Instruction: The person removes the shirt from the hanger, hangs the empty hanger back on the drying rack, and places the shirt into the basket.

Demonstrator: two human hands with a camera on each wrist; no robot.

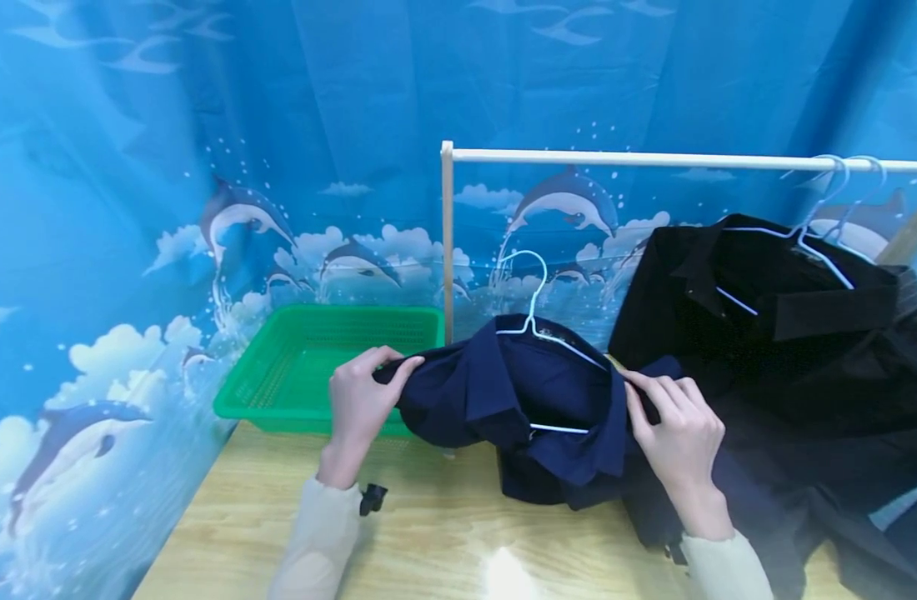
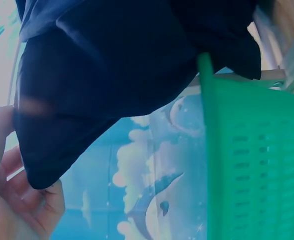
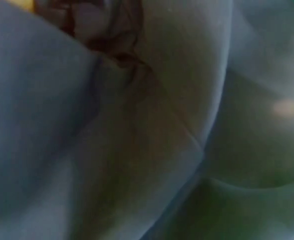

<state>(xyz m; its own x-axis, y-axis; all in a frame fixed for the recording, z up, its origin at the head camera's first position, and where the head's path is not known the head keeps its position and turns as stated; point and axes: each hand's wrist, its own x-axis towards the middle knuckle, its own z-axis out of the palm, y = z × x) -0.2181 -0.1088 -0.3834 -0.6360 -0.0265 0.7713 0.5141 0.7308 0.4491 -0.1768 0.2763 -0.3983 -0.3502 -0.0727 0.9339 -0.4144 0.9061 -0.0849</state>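
Note:
A navy collared shirt [image 1: 458,392] hangs on a thin white wire hanger [image 1: 535,304], whose hook stands up above the collar and is apart from the rail. My left hand [image 1: 364,396] pinches the shirt's left side between thumb and fingers; in the left wrist view the dark cloth [image 2: 102,65] droops past the fingertips. On the other side my right hand [image 1: 676,425] pinches the shirt near the shoulder, beside a small yellow strip [image 1: 616,363]. Folds of cloth [image 3: 137,125] fill the right wrist view and hide the right hand there.
A green plastic basket [image 1: 237,406] sits on the wooden table [image 1: 428,517] behind the left hand. Above runs a pale rack rail [image 1: 616,157] on a wooden post [image 1: 448,242]. Black shirts [image 1: 774,358] on hangers hang at right, close beside the right hand.

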